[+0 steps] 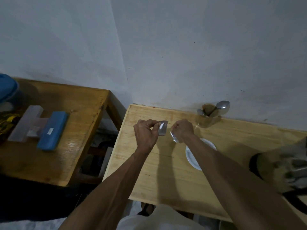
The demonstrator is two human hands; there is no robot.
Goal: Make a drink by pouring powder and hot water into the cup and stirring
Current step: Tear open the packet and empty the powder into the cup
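Single head-worn wide-angle view, looking forward and steeply down onto the light wooden table (pixel 149 171) against the wall (pixel 182 55); forearms enter from near edge; close range.

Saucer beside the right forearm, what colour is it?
White round saucer, clearest in the head view.

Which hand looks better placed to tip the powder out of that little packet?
Probably the left hand: it already pinches the silvery packet above the table. The right hand holds something clear, apparently the cup, beside the packet.
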